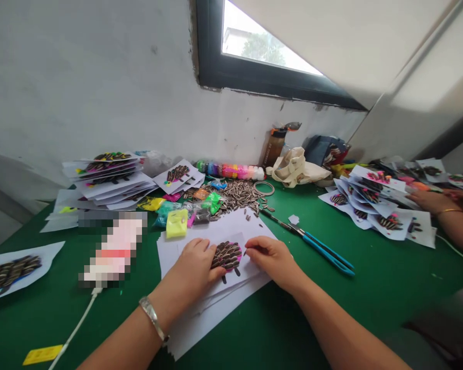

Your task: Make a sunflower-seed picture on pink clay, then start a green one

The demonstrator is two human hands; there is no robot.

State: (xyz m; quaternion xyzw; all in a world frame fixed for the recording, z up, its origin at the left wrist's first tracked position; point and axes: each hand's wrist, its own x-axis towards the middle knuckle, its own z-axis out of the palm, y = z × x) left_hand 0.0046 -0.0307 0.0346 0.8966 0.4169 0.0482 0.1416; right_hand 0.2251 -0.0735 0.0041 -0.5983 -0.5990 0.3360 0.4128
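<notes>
"What can you see near the wall (100,77)?"
"From far off, I see a brown bottle (273,149). A cream cloth bag (298,170) sits by it, with a blue bag (318,150) behind."
"And up high?"
"I see a window (250,31) and a green tree (264,49) outside."
"Down low?"
"A white cord (79,319), near a yellow strip (42,354)."

A green tabletop (378,267) carries white paper sheets (200,329) at its middle. Around them lie sunflower seeds (241,198) at twelve o'clock, a brown drink bottle (273,150) at one, a blue-handled tool (326,252) toward three, a yellow strip (42,354) at eight, and piled seed pictures (113,187) at ten.
</notes>
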